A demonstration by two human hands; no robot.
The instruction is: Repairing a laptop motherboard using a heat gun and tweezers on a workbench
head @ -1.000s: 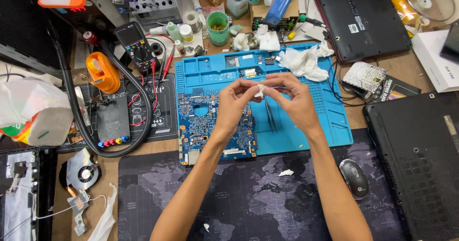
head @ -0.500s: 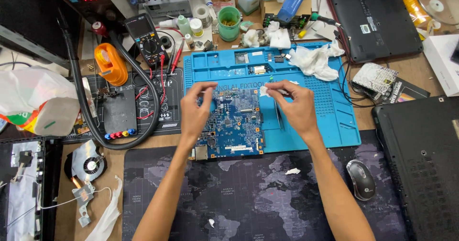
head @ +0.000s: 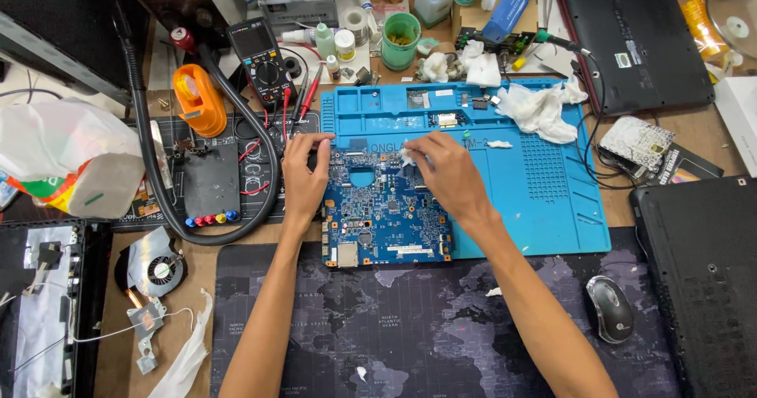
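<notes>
A blue laptop circuit board (head: 386, 213) lies on the left part of a blue silicone work mat (head: 536, 185). My left hand (head: 304, 173) rests flat on the board's left edge, fingers pointing up. My right hand (head: 445, 169) presses a small white wad of tissue (head: 408, 157) onto the upper middle of the board, pinched between thumb and fingers. Both forearms reach in from the bottom of the view.
Crumpled white tissues (head: 540, 108) lie on the mat's top right. A multimeter (head: 264, 63), an orange tape dispenser (head: 197, 98) and a green cup (head: 400, 39) stand behind. A mouse (head: 609, 309) sits on the dark world-map pad (head: 394, 335). Laptops (head: 631, 35) lie to the right.
My hands came down from in front of me, where both held the tissue. The left hand settled on the board's left edge and the right brought the tissue onto the board.
</notes>
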